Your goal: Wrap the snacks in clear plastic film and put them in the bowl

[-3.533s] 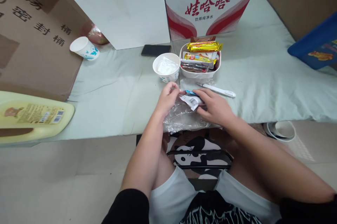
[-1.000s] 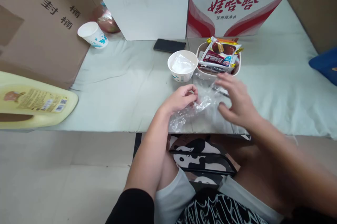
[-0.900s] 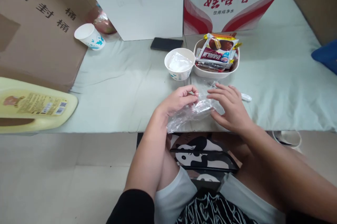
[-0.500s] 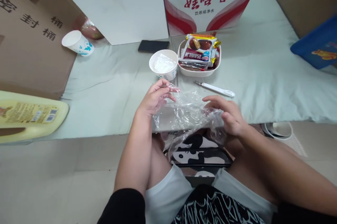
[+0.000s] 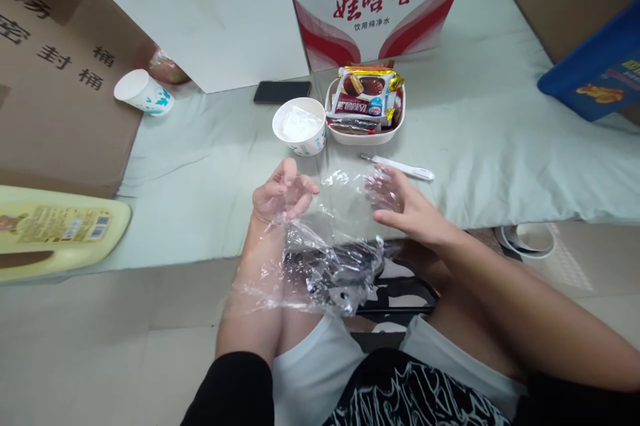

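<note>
A crumpled sheet of clear plastic film (image 5: 330,266) hangs between my hands, draping over the table edge, my left forearm and my lap. My left hand (image 5: 284,191) has its fingers curled around a bunched part of the film. My right hand (image 5: 407,206) is partly covered by the film; its thumb and fingers are apart, with the fingertips seen through the plastic. Just beyond the right fingers lies a white-handled knife-like tool (image 5: 400,166). A paper bowl (image 5: 305,139) holding crumpled white, filmy material stands past my left hand.
A white tub (image 5: 367,138) of wrapped snacks stands beside the bowl, with a black phone (image 5: 281,92) behind. A paper cup (image 5: 145,93) lies tilted at left near a cardboard box (image 5: 60,113). A yellow jug (image 5: 60,233) and a blue package (image 5: 595,66) flank the cloth-covered surface.
The film has swung left and lower, now hanging across my left forearm. My left hand has curled and shifted slightly left; my right hand has moved left with its fingers in the film.
</note>
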A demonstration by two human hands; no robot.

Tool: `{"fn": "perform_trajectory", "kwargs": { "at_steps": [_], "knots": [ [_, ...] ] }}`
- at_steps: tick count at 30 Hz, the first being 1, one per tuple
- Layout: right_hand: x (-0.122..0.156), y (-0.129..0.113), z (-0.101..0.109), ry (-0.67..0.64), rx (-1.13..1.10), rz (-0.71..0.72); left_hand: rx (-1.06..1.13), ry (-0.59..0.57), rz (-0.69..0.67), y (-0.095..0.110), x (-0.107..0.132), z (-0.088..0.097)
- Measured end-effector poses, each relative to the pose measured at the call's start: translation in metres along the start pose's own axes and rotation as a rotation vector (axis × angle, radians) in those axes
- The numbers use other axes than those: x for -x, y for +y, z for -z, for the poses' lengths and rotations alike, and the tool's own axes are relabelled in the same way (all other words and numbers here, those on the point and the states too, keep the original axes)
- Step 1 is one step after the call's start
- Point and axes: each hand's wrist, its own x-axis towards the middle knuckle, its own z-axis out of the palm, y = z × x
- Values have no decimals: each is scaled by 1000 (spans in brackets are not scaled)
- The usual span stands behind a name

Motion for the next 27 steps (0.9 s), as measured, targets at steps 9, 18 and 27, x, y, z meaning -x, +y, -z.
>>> {"fn": "perform_trajectory", "kwargs": {
  "at_steps": [9, 18, 27],
  "knots": [
    [-7, -17, 13, 330, 122, -125, -181, -55, 37, 14, 3, 7],
    [-11, -15, 20, 478, 34, -71, -115, 272, -118, 8, -2, 3],
    [-10, -11, 29, 447, -194, -222, 0, 438, -107, 15, 0, 1]
  ]
}}
